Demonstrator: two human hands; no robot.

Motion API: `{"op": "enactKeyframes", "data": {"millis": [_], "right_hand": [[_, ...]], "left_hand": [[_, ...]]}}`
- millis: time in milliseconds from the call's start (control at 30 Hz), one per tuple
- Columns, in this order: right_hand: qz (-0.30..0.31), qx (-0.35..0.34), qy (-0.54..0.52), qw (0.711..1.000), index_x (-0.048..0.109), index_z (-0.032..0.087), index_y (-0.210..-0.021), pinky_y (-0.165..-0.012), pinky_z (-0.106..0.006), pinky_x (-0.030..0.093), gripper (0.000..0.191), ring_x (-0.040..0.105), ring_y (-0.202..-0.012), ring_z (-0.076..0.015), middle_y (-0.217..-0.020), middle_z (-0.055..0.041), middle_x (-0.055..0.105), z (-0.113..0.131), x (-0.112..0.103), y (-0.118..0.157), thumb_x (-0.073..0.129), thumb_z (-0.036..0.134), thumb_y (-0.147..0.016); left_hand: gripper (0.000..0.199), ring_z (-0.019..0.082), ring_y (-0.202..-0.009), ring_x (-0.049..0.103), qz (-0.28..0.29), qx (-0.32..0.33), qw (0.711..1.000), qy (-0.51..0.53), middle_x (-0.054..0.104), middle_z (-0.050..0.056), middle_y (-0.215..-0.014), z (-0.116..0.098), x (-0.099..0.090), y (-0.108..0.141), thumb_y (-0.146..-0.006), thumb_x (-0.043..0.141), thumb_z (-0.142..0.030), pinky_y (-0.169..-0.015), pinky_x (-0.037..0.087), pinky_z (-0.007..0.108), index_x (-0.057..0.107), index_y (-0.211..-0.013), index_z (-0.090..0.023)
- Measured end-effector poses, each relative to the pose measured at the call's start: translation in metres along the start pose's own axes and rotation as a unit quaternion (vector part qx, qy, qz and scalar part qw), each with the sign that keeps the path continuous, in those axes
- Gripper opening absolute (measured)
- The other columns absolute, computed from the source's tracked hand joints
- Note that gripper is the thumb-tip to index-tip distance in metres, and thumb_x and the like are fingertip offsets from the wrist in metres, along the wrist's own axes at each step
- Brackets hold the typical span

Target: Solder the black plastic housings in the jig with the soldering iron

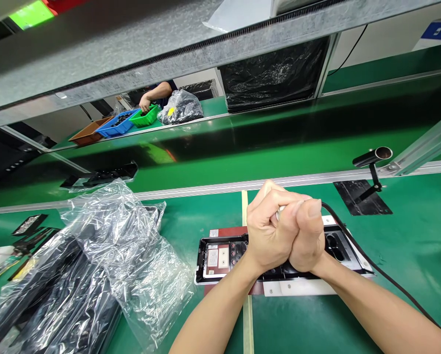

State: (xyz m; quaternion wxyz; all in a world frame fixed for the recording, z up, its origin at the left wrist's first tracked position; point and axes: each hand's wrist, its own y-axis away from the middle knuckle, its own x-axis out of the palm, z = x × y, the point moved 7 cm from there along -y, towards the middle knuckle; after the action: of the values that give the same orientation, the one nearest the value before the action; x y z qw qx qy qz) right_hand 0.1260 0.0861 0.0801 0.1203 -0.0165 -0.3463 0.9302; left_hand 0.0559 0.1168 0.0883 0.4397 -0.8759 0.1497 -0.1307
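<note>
Both of my hands are closed together above a long black plastic housing [201, 260]. My left hand [270, 231] and my right hand [308, 236] wrap tightly round a mostly hidden corded tool; only a small pale bit [280, 211] of it shows between the fingers. From behind my right thumb a black cord [375, 265] runs off to the lower right. Beneath my hands, the housing lies in a red-brown and white fixture [294, 289]. Its left end holds a pale label and a row of round openings; my hands cover its middle.
Clear plastic bags [132, 255] with black parts fill the left side. A black tube holder [373, 157] stands at right on a dark plate. Across the green belt [205, 157], a co-worker's hand [145, 102] reaches into a green bin [144, 117]. A metal shelf [132, 73] hangs overhead.
</note>
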Motion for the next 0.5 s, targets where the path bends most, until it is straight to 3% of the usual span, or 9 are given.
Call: {"op": "enactKeyframes", "data": {"millis": [500], "right_hand": [[0.011, 0.013, -0.003, 1.0, 0.039, 0.024, -0.063, -0.065, -0.038, 0.041, 0.057, 0.043, -0.065, -0.0196, -0.064, -0.001, 0.04, -0.0044, -0.0004, 0.0023, 0.031, 0.055, -0.11]], "left_hand": [[0.022, 0.014, -0.073, 0.06, 0.0, -0.009, 1.0, 0.028, 0.071, 0.0, -0.077, -0.0008, 0.0004, -0.0002, -0.104, 0.061, -0.031, -0.065, 0.051, 0.026, 0.069, -0.086, -0.021]]}}
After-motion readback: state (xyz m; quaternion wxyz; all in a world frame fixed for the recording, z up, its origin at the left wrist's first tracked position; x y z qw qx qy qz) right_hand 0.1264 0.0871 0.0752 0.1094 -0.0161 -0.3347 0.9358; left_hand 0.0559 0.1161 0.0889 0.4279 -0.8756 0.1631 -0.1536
